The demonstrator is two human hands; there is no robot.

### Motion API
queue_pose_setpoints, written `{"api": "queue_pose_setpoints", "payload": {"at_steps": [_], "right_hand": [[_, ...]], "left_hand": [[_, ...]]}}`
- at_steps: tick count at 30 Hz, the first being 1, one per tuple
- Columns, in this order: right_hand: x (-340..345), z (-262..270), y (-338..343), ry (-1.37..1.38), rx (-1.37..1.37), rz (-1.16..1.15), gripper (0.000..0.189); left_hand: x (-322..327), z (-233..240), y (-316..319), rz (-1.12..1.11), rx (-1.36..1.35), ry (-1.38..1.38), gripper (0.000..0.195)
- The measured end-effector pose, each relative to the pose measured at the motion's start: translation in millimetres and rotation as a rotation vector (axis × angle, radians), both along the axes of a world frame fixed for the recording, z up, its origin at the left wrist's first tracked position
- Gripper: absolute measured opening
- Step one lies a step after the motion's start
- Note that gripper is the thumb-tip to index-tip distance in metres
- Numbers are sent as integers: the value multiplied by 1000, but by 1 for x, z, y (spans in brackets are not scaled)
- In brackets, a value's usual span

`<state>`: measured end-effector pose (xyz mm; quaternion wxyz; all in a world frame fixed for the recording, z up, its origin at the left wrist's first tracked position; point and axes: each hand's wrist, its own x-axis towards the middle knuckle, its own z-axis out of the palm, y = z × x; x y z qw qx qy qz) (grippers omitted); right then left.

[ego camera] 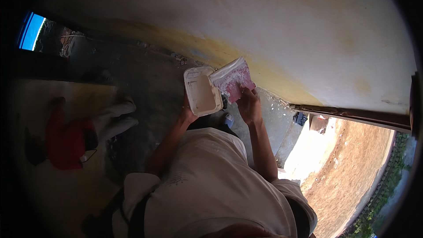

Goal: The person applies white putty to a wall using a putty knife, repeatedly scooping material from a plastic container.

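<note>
My left hand (190,109) holds a white plastic tub (205,92) by its near left side; the tub's inner walls are coated with a pale, paste-like material. In my right hand (248,104) is a flat reddish spreader (235,84), smeared with white paste, with a pale strip along its far edge. That edge overlaps the tub's right rim. Both things are held in front of my body, above the floor. The fingers under the tub are mostly hidden.
A stained white and yellow wall (281,39) rises ahead. On the left, a co-worker in a red top (67,138) is at another wall. Bits of debris lie along the wall's foot, and a dark cloth-like item (300,118) lies near the sunlit doorway on the right.
</note>
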<state>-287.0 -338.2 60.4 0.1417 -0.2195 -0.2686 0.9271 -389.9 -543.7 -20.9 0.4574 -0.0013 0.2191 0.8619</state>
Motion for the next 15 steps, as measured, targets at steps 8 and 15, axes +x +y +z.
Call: {"api": "queue_pose_setpoints", "payload": {"at_steps": [8, 15], "right_hand": [[10, -10, -14, 38, 84, 18, 30], [-22, 22, -34, 66, 286, -196, 17]], "left_hand": [[13, -9, -13, -16, 53, 127, 62], [-53, 1, -16, 12, 109, 57, 75]]}}
